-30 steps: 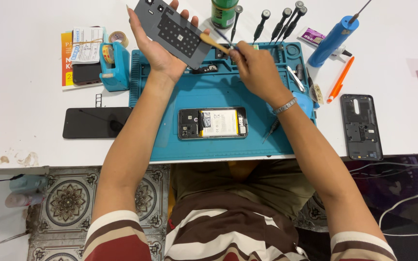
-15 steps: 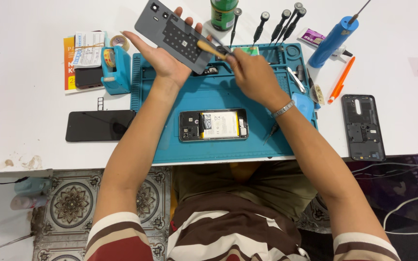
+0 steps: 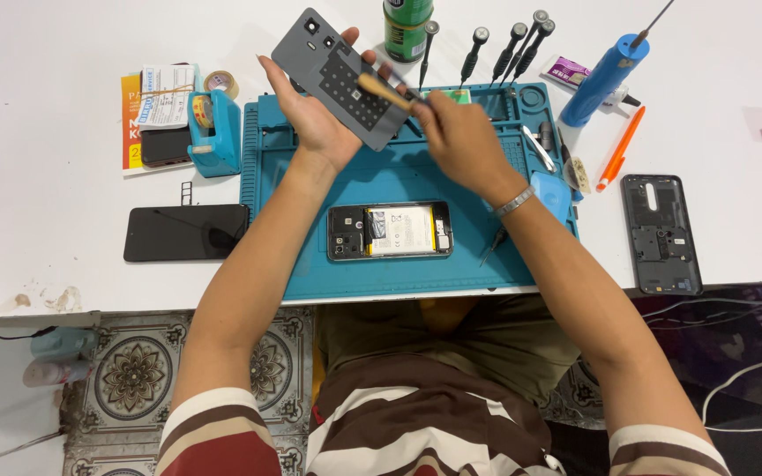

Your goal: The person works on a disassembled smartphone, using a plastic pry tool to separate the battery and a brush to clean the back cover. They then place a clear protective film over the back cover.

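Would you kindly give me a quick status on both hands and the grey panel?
Left hand holds grey phone panel tilted above blue mat. Right hand holds wooden-handled brush against it. Opened phone on mat below, clear of hands.

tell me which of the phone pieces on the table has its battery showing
The opened phone on the blue mat, below both hands. The dark phone to its left lies closed, and the back shell at right is empty.

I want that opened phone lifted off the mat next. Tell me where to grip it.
Grip the opened phone by its two long edges, coming from above. It lies flat and face down on the blue mat, with battery and circuitry exposed on top, so keep fingers off those.
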`<move>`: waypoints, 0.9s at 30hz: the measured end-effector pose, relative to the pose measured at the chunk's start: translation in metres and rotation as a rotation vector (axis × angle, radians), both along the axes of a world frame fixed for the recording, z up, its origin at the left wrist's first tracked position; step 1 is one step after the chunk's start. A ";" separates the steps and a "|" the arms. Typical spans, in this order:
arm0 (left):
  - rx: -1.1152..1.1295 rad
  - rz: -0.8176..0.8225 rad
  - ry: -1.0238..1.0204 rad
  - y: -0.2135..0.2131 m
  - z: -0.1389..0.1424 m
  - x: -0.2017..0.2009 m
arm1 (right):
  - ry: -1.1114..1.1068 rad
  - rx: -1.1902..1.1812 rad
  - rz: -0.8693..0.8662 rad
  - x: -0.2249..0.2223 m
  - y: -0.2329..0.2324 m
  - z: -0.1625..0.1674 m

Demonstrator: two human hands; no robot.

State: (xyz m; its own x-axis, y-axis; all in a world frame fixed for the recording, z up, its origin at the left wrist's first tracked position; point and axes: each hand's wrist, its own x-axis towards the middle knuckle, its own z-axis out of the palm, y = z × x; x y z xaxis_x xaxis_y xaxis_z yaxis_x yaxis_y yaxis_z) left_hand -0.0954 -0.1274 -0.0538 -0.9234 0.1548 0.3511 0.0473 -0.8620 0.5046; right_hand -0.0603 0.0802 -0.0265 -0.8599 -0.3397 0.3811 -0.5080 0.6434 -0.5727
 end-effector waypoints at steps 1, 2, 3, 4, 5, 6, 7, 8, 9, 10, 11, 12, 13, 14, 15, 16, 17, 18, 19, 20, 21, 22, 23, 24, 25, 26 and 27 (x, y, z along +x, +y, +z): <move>-0.001 -0.007 -0.010 0.000 0.000 0.001 | -0.025 0.014 0.031 0.002 -0.003 -0.002; -0.015 0.010 -0.023 0.000 0.001 0.002 | 0.000 -0.014 0.121 0.004 -0.005 -0.003; -0.030 0.025 -0.035 0.001 0.000 0.003 | 0.024 -0.041 0.211 0.006 -0.007 -0.005; -0.043 0.041 -0.047 0.001 0.000 0.003 | 0.048 -0.067 0.302 0.006 -0.008 -0.007; -0.032 0.028 -0.042 0.001 0.000 0.003 | 0.025 -0.063 0.276 0.005 -0.007 -0.007; -0.022 0.014 -0.038 0.001 -0.001 0.002 | 0.001 -0.060 0.249 0.002 -0.006 -0.007; -0.012 -0.002 -0.034 0.001 -0.001 0.001 | -0.023 -0.057 0.221 -0.001 -0.004 -0.007; -0.008 -0.002 -0.024 0.002 -0.002 0.001 | 0.003 -0.088 0.167 -0.003 0.000 -0.006; -0.003 -0.002 -0.012 0.003 -0.003 0.000 | 0.030 -0.118 0.115 -0.006 0.003 -0.005; 0.002 0.001 0.000 0.003 -0.003 -0.001 | 0.058 -0.148 0.064 -0.008 0.006 -0.004; 0.008 -0.013 -0.012 0.003 -0.004 0.000 | 0.050 -0.132 0.036 -0.008 0.007 -0.004; 0.013 -0.028 -0.024 0.004 -0.005 0.000 | 0.042 -0.118 0.007 -0.007 0.007 -0.004; 0.019 -0.042 -0.033 0.004 -0.005 0.000 | 0.037 -0.103 -0.021 -0.007 0.007 -0.004; 0.009 -0.042 -0.026 0.005 -0.004 0.000 | 0.035 -0.101 0.008 -0.006 0.006 -0.005; -0.002 -0.041 -0.021 0.006 -0.004 0.001 | 0.030 -0.099 0.037 -0.004 0.002 -0.006; -0.013 -0.041 -0.017 0.006 -0.004 0.002 | 0.025 -0.098 0.065 -0.002 -0.001 -0.007; -0.034 -0.013 -0.020 0.007 -0.004 0.002 | 0.020 -0.080 0.070 -0.002 -0.003 -0.007; -0.055 0.014 -0.023 0.008 -0.003 0.003 | 0.015 -0.062 0.074 -0.002 -0.005 -0.007; -0.076 0.040 -0.029 0.008 -0.003 0.004 | 0.008 -0.043 0.078 -0.001 -0.005 -0.008; -0.041 0.004 -0.019 0.008 -0.002 0.005 | 0.001 -0.070 0.059 -0.001 -0.004 -0.008; -0.006 -0.031 -0.006 0.007 0.000 0.005 | -0.004 -0.096 0.041 -0.002 -0.002 -0.007; 0.029 -0.065 0.008 0.006 0.001 0.005 | -0.007 -0.123 0.023 -0.003 0.000 -0.006; 0.028 -0.063 -0.003 0.006 0.002 0.006 | -0.015 -0.141 0.007 -0.003 0.001 -0.005; 0.027 -0.062 -0.013 0.006 0.003 0.007 | -0.023 -0.159 -0.010 -0.004 0.003 -0.004; 0.026 -0.060 -0.023 0.006 0.004 0.007 | -0.030 -0.178 -0.026 -0.004 0.003 -0.004; 0.031 -0.068 -0.004 0.007 0.005 0.007 | -0.012 -0.158 -0.023 -0.004 0.003 -0.003; 0.036 -0.075 0.014 0.008 0.005 0.008 | 0.006 -0.138 -0.020 -0.003 0.001 -0.004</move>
State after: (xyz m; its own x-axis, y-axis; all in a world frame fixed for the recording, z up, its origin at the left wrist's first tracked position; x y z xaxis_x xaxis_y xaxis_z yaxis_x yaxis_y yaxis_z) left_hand -0.0877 -0.1192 -0.0489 -0.9048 0.2106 0.3701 -0.0116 -0.8810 0.4730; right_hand -0.0632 0.0812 -0.0302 -0.8635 -0.2663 0.4284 -0.4996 0.5686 -0.6536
